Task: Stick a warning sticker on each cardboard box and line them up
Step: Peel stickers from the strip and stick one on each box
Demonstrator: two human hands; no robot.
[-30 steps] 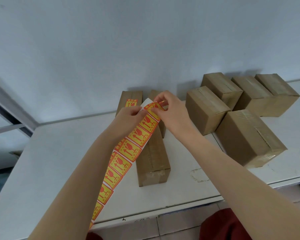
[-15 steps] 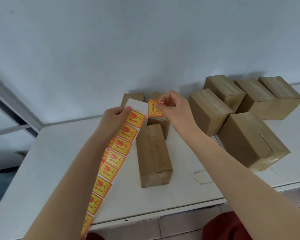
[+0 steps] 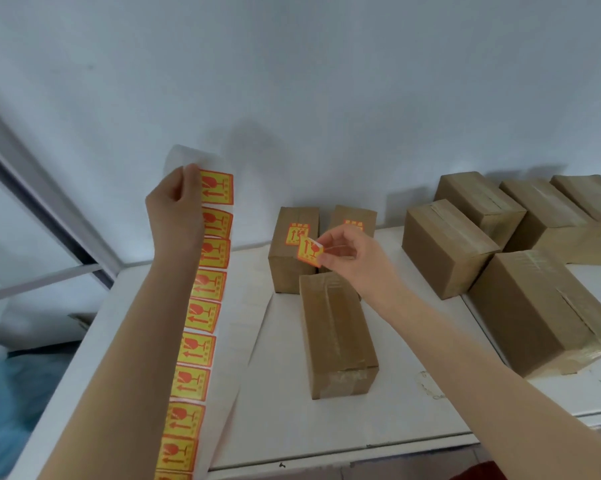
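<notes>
A: Since half a second ago, left hand (image 3: 176, 206) has lifted the sticker strip (image 3: 205, 306) up and leftward. Right hand (image 3: 347, 258) has carried the peeled sticker (image 3: 310, 251) down, clear of the strip.

B: Fingers?

A: Right thumb and forefinger pinch the sticker's edge; the rest are loosely curled. Left fingers are curled, pinching the strip's top; it hangs below them.

B: Target?

A: Just below the right fingertips lies the unlabelled box (image 3: 337, 337) on the table (image 3: 292, 427). Two labelled boxes (image 3: 285, 271) stand just beyond them.

B: Handling?

A: Judged light, limp and tacky. Hold by the edge only, or it may fold onto itself.
</notes>
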